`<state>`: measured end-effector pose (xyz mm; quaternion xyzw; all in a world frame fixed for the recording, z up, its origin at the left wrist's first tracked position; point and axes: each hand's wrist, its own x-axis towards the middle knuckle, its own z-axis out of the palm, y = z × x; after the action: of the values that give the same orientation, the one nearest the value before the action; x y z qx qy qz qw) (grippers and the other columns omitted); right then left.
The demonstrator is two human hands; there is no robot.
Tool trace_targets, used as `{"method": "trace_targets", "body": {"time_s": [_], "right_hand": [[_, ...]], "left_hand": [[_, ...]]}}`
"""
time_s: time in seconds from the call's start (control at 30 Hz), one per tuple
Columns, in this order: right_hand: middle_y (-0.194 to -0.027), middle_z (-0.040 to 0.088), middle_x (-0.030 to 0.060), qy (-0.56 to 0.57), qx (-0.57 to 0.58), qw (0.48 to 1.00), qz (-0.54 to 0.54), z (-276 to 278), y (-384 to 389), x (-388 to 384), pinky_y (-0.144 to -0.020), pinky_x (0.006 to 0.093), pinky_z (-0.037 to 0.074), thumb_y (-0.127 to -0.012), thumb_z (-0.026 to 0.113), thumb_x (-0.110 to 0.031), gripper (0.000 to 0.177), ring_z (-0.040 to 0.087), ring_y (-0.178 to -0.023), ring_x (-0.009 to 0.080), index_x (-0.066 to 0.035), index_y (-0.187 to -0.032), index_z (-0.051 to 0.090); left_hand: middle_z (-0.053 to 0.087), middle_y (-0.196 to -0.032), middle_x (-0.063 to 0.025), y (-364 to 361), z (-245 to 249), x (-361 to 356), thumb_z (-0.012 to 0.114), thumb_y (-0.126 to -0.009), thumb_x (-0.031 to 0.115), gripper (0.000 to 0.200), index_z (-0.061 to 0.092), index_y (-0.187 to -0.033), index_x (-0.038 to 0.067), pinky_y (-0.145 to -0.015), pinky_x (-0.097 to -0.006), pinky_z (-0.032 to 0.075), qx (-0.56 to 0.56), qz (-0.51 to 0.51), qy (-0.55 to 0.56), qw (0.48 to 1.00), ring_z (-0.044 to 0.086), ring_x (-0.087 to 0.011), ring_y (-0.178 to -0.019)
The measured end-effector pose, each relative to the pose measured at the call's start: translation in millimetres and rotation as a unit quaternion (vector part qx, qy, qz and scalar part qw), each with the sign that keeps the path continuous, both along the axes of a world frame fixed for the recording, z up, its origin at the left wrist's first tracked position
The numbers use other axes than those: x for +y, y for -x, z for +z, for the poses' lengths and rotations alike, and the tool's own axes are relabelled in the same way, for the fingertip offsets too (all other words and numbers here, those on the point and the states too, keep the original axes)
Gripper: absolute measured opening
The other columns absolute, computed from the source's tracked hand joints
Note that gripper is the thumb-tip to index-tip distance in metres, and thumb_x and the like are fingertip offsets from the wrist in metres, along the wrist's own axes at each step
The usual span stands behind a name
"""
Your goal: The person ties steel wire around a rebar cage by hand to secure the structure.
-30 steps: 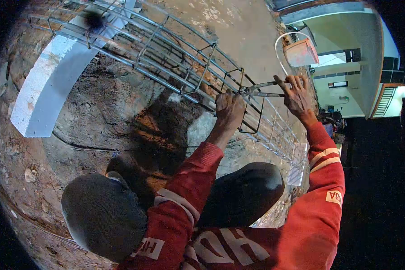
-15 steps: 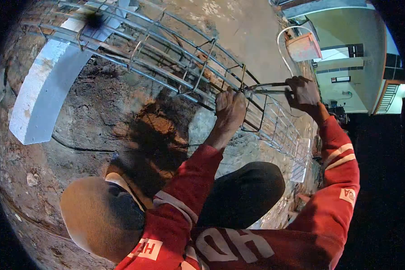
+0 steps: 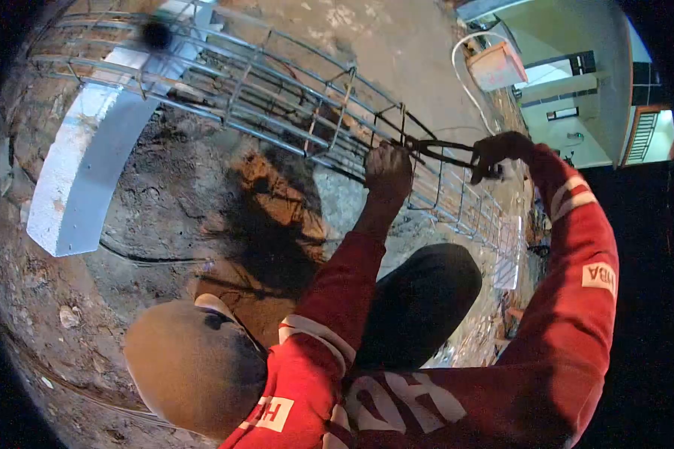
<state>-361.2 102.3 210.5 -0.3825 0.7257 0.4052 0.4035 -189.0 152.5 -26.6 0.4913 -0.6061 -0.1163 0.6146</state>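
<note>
A long steel rebar cage (image 3: 343, 105) of straight bars and square stirrups stretches across the scene from upper left to lower right. My left hand (image 3: 388, 166) is closed at the cage's near side, its fingers against a bar beside a stirrup. To its right, my right hand (image 3: 499, 152) grips the handle ends of dark pincers (image 3: 443, 147). The pincers' jaws meet the cage at a bar crossing just past my left fingers. Any tie wire there is too small to make out.
A white block (image 3: 73, 176) lies under the cage's left end, and another pale block (image 3: 508, 254) under its far right end. An orange-red container (image 3: 496, 69) stands beyond the cage. My bent knee (image 3: 430, 299) is close below. Uneven soil surrounds the cage.
My right hand has turned, with its wrist raised, and the pincers' handles are angled differently. My left hand stays at the same crossing. The whole view has shifted slightly.
</note>
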Motion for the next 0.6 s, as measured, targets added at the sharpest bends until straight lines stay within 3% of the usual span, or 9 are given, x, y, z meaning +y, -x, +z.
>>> {"method": "trace_targets", "body": {"time_s": [0.03, 0.07, 0.1, 0.17, 0.2, 0.3, 0.5, 0.53, 0.6], "right_hand": [[-0.067, 0.065, 0.0065, 0.028, 0.005, 0.999, 0.015, -6.3, 5.0, 7.0, -0.047, 0.0323, 0.050, -0.070, 0.083, -0.035, 0.039, 0.060, -0.053, 0.0159, -0.003, -0.086, 0.069], [-0.076, 0.066, 0.0112, 0.035, 0.034, 0.983, 0.179, -15.3, 30.5, 4.3, -0.052, 0.0385, 0.050, -0.066, 0.084, -0.040, 0.053, 0.063, -0.061, 0.0219, -0.001, -0.096, 0.066], [-0.087, 0.064, 0.0157, 0.157, 0.042, 0.895, 0.416, -11.8, 22.4, 21.6, -0.062, 0.0468, 0.049, -0.066, 0.083, -0.043, 0.066, 0.063, -0.073, 0.0318, 0.000, -0.109, 0.059], [-0.098, 0.058, 0.0181, 0.364, 0.188, 0.780, 0.473, -9.9, -6.8, 57.1, -0.078, 0.0496, 0.045, -0.070, 0.078, -0.038, 0.062, 0.058, -0.092, 0.0375, -0.001, -0.114, 0.054], [-0.108, 0.054, 0.0188, 0.415, 0.201, 0.645, 0.609, -6.4, -12.3, 63.6, -0.089, 0.0490, 0.041, -0.075, 0.071, -0.032, 0.057, 0.052, -0.105, 0.0379, -0.003, -0.120, 0.050], [-0.107, 0.053, 0.0161, 0.426, 0.216, 0.576, 0.664, 6.6, -42.9, 74.5, -0.091, 0.0479, 0.039, -0.080, 0.067, -0.033, 0.047, 0.051, -0.102, 0.0339, -0.003, -0.115, 0.055], [-0.104, 0.057, 0.0137, 0.420, 0.216, 0.578, 0.666, -5.0, -0.8, 64.6, -0.083, 0.0485, 0.043, -0.083, 0.065, -0.044, 0.047, 0.055, -0.097, 0.0326, -0.007, -0.111, 0.058], [-0.091, 0.058, 0.0071, 0.344, 0.226, 0.687, 0.599, 2.8, -7.1, 56.2, -0.071, 0.0438, 0.047, -0.081, 0.066, -0.046, 0.045, 0.058, -0.084, 0.0297, -0.009, -0.106, 0.057], [-0.088, 0.057, 0.0075, 0.316, 0.197, 0.713, 0.595, 2.8, 4.7, 55.8, -0.070, 0.0436, 0.047, -0.082, 0.065, -0.048, 0.045, 0.057, -0.082, 0.0295, -0.008, -0.104, 0.058]], "left_hand": [[0.059, -0.087, -0.0147, 8.4, -9.5, 5.1, 0.056, -0.083, 0.016, 0.012, 0.059, -0.088, 0.006, -0.080, -0.0503, 0.043, 0.026, -0.039, -0.019, 0.999, 0.057, -0.0339, -0.082], [0.058, -0.087, -0.0156, 3.0, -6.4, 5.9, 0.055, -0.083, 0.016, 0.012, 0.059, -0.087, 0.005, -0.080, -0.0509, 0.042, 0.024, -0.091, -0.061, 0.994, 0.057, -0.0351, -0.082], [0.058, -0.087, -0.0165, 0.6, -4.1, 6.0, 0.054, -0.084, 0.015, 0.012, 0.059, -0.087, 0.005, -0.080, -0.0514, 0.041, 0.022, -0.145, -0.102, 0.984, 0.057, -0.0364, -0.082], [0.058, -0.086, -0.0167, -1.7, -2.1, 5.0, 0.054, -0.085, 0.015, 0.011, 0.058, -0.086, 0.005, -0.079, -0.0512, 0.041, 0.027, -0.155, -0.104, 0.982, 0.056, -0.0371, -0.083], [0.058, -0.086, -0.0168, -1.2, -1.9, 5.9, 0.053, -0.085, 0.015, 0.011, 0.058, -0.085, 0.005, -0.078, -0.0509, 0.040, 0.029, -0.161, -0.109, 0.980, 0.055, -0.0379, -0.085], [0.052, -0.089, -0.0182, -1.9, 1.3, 5.3, 0.059, -0.082, 0.012, 0.008, 0.056, -0.083, 0.004, -0.077, -0.0466, 0.039, 0.048, -0.130, -0.081, 0.987, 0.051, -0.0340, -0.085], [0.052, -0.085, -0.0168, 1.9, -5.4, 2.3, 0.057, -0.082, 0.010, 0.005, 0.055, -0.081, 0.006, -0.073, -0.0471, 0.040, 0.013, -0.131, -0.074, 0.989, 0.051, -0.0338, -0.079], [0.052, -0.083, -0.0159, 3.6, -7.8, 4.2, 0.057, -0.082, 0.009, 0.005, 0.054, -0.081, 0.006, -0.073, -0.0470, 0.041, 0.043, -0.071, -0.001, 0.997, 0.051, -0.0339, -0.078], [0.054, -0.081, -0.0154, 2.7, -6.1, 4.6, 0.056, -0.083, 0.010, 0.005, 0.055, -0.081, 0.006, -0.067, -0.0473, 0.041, 0.051, -0.053, 0.011, 0.997, 0.053, -0.0340, -0.074]]}}
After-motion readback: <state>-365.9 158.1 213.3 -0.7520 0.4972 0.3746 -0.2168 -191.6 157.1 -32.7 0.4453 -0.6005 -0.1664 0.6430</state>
